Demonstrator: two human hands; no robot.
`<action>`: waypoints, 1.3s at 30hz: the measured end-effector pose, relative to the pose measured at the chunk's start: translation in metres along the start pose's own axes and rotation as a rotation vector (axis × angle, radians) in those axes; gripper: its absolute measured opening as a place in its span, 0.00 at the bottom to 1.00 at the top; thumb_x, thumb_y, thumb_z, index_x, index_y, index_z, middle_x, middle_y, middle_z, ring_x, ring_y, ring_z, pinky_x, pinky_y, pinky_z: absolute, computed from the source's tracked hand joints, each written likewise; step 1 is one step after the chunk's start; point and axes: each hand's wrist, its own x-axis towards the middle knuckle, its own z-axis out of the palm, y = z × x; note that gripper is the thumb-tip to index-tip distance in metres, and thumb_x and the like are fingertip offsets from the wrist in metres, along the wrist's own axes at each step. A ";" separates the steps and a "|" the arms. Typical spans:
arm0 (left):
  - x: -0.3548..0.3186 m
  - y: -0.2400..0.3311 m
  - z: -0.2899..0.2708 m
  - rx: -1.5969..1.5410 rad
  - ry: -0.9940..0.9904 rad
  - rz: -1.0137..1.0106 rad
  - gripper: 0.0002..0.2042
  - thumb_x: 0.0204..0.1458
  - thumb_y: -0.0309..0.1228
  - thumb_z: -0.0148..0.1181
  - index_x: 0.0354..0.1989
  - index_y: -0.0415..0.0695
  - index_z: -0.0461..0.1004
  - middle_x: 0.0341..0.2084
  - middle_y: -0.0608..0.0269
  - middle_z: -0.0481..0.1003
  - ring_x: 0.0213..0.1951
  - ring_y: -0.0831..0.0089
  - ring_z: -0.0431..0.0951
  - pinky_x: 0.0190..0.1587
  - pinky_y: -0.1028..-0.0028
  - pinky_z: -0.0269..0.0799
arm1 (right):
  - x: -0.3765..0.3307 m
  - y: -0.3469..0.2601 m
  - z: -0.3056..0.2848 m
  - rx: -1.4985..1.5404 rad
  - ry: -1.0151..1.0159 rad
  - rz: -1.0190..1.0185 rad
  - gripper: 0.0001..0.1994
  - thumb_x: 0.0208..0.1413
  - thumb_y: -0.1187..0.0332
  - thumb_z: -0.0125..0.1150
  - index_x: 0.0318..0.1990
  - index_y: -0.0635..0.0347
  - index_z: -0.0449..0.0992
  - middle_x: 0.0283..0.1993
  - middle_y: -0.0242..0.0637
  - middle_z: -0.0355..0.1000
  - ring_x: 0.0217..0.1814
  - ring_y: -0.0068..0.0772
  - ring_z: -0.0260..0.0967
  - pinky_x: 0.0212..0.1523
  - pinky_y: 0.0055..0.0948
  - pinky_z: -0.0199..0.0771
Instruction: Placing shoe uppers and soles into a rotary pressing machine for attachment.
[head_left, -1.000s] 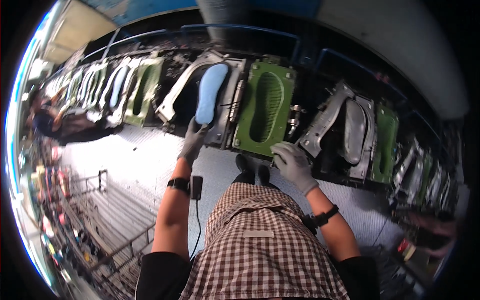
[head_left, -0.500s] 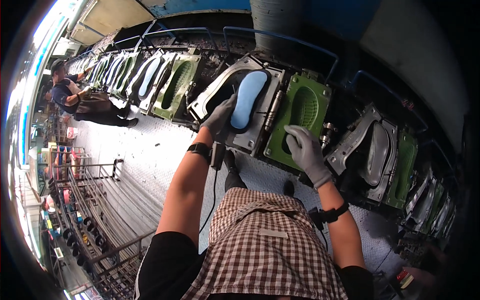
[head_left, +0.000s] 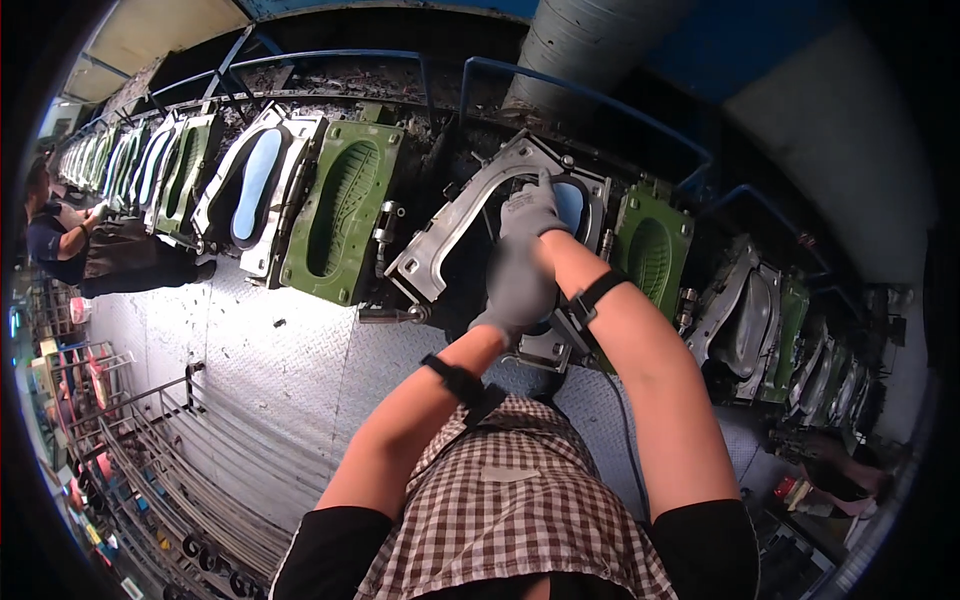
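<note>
In the head view we judge the step in hand to be close work at the blue sole-shaped piece (head_left: 570, 205), which lies on the metal mould (head_left: 430, 240), partly hidden behind our gloved right hand (head_left: 534, 208). One right finger points forward, but we cannot tell whether the others grasp anything, nor whether the blurred left hand (head_left: 518, 288) below is clenched or released; the next move seems to call for careful fingertip control along the piece's edge.

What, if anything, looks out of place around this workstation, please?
A small dark scrap lies loose on the patterned floor near a green shoe-sole mold; it looks like stray litter, though too small to identify.
</note>
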 end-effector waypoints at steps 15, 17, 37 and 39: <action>-0.126 -0.118 -0.076 0.698 0.025 0.631 0.23 0.50 0.19 0.55 0.54 0.55 0.76 0.39 0.62 0.75 0.47 0.60 0.74 0.48 0.61 0.70 | -0.013 0.020 0.069 0.714 0.951 -0.075 0.18 0.50 0.70 0.60 0.52 0.49 0.78 0.47 0.43 0.76 0.52 0.50 0.72 0.56 0.47 0.70; -0.112 -0.094 -0.028 0.730 -0.057 0.708 0.18 0.53 0.22 0.54 0.52 0.53 0.76 0.42 0.62 0.75 0.48 0.61 0.74 0.49 0.62 0.70 | -0.021 0.016 0.079 0.814 1.025 -0.038 0.20 0.51 0.71 0.60 0.54 0.49 0.77 0.48 0.43 0.75 0.52 0.51 0.72 0.55 0.48 0.71; -0.026 -0.080 -0.014 0.620 0.428 0.848 0.35 0.49 0.41 0.63 0.70 0.61 0.63 0.71 0.56 0.58 0.73 0.43 0.50 0.73 0.44 0.43 | -0.119 -0.036 0.176 0.782 1.061 -0.071 0.12 0.54 0.69 0.62 0.46 0.56 0.78 0.68 0.39 0.67 0.73 0.53 0.58 0.73 0.48 0.56; -0.024 -0.073 -0.015 0.269 0.347 0.903 0.28 0.55 0.47 0.56 0.66 0.55 0.69 0.66 0.54 0.67 0.71 0.44 0.56 0.73 0.48 0.46 | -0.110 -0.055 0.176 0.986 1.272 0.024 0.10 0.60 0.65 0.61 0.45 0.58 0.78 0.61 0.40 0.73 0.67 0.53 0.66 0.68 0.46 0.64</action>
